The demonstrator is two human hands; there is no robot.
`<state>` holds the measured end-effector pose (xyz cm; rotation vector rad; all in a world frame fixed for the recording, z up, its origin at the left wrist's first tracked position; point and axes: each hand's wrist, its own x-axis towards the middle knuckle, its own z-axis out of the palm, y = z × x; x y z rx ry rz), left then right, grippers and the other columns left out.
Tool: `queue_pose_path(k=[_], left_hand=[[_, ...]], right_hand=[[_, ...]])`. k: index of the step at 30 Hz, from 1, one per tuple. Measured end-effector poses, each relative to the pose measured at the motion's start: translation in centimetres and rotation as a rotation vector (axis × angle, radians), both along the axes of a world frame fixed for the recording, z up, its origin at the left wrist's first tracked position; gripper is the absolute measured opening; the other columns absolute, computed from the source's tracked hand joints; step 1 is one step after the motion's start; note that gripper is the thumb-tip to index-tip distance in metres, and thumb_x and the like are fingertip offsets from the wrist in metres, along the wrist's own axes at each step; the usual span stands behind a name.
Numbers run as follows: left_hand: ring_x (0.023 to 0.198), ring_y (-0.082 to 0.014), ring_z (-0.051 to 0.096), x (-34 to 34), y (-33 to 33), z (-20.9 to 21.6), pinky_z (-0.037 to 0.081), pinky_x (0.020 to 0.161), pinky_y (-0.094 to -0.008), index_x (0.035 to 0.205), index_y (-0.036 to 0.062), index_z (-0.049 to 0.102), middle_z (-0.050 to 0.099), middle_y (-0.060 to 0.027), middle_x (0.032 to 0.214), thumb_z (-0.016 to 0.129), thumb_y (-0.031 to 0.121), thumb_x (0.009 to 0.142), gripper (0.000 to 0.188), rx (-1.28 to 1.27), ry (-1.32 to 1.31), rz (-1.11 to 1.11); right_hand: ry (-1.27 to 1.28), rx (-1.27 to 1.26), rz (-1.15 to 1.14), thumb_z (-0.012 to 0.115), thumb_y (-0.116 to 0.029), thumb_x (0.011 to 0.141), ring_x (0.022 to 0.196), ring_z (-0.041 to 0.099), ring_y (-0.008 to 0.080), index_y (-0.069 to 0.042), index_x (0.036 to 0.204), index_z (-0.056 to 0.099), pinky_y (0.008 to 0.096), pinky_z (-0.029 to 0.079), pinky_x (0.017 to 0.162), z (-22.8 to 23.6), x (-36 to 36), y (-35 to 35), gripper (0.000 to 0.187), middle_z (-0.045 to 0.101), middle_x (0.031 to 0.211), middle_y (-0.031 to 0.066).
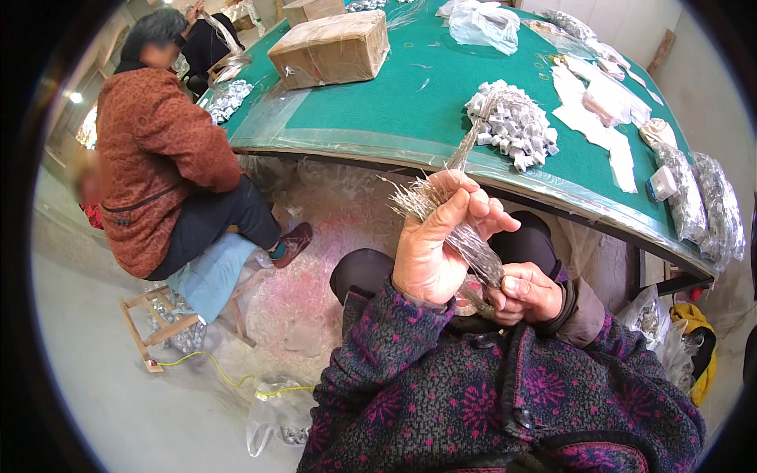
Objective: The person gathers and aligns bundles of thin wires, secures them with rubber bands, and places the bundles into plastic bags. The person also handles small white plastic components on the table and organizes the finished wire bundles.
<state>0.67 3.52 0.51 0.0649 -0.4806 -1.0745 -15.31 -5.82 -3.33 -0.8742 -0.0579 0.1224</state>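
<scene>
A bundle of thin silvery-grey strands [482, 258] runs slantwise between my hands in front of my chest. My left hand [432, 256] is closed round its upper part, thumb against fingers, and loose ends [418, 197] fan out above it. Lower down, my right hand [527, 293] pinches the gathered end of the same bundle. Just beyond my hands, a heap of small white and grey blocks [512, 130] lies on the table, with strands [473, 138] trailing from it toward my left hand. Whether these join the held bundle, I cannot tell.
The green-topped table [418, 94] has its near edge just past my knees. On it are a cardboard box [331, 51], plastic bags [485, 27], white cloths [587, 110] and packed silvery bundles [717, 205]. A co-worker [158, 158] sits at left on a wooden stool [162, 323].
</scene>
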Motion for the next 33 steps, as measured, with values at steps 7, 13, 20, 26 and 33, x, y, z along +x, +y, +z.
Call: queue_pose_path(k=[7,13,20,26,33], left_hand=[[0.090,-0.0221,0.064,0.0,-0.7,0.0,0.056,0.084,-0.0439,0.103,0.0070,0.058,0.062,-0.0055,0.087,0.059,0.011,0.095,0.009,0.021,0.015,0.062],[0.091,-0.0202,0.065,0.5,-1.6,-0.4,0.055,0.089,-0.0458,0.102,0.0101,0.059,0.064,-0.0045,0.091,0.061,0.017,0.094,0.010,0.183,-0.064,0.251],[0.133,-0.0276,0.039,4.7,-0.8,-0.5,0.032,0.107,-0.0600,0.126,0.0119,0.051,0.048,-0.0077,0.139,0.055,0.058,0.088,0.059,0.108,-0.004,0.395],[0.117,-0.0225,0.049,1.5,1.7,-3.2,0.045,0.094,-0.0475,0.129,0.0113,0.045,0.050,-0.0073,0.128,0.063,0.056,0.085,0.065,0.364,-0.175,0.308],[0.098,-0.0177,0.061,-0.7,1.6,-2.8,0.050,0.089,-0.0351,0.116,0.0029,0.054,0.062,-0.0085,0.110,0.063,0.012,0.091,0.028,0.363,-0.292,0.429]], right_hand=[[0.013,0.108,0.073,0.045,-0.032,0.102,0.047,0.022,0.0047,-0.001,0.091,0.051,0.0245,0.019,0.045,0.0,-0.1,-0.3,0.033,0.027,0.057,-0.0072],[0.013,0.131,0.040,0.046,-0.032,0.102,0.047,0.022,0.0046,-0.002,0.091,0.051,0.0247,0.019,0.045,0.2,-0.1,-0.3,0.033,0.026,0.057,-0.0072],[-0.018,0.068,-0.102,0.047,-0.031,0.101,0.046,0.019,0.0059,-0.001,0.088,0.051,0.0260,0.019,0.044,0.3,-0.5,-0.3,0.033,0.025,0.056,-0.0054],[-0.024,0.019,-0.125,0.047,-0.032,0.101,0.047,0.021,0.0064,-0.001,0.090,0.051,0.0261,0.020,0.045,0.1,-0.2,-0.6,0.033,0.027,0.058,-0.0043],[-0.008,-0.082,-0.148,0.046,-0.032,0.102,0.047,0.021,0.0067,-0.001,0.089,0.050,0.0264,0.021,0.045,0.1,-0.1,-0.1,0.033,0.027,0.058,-0.0043]])
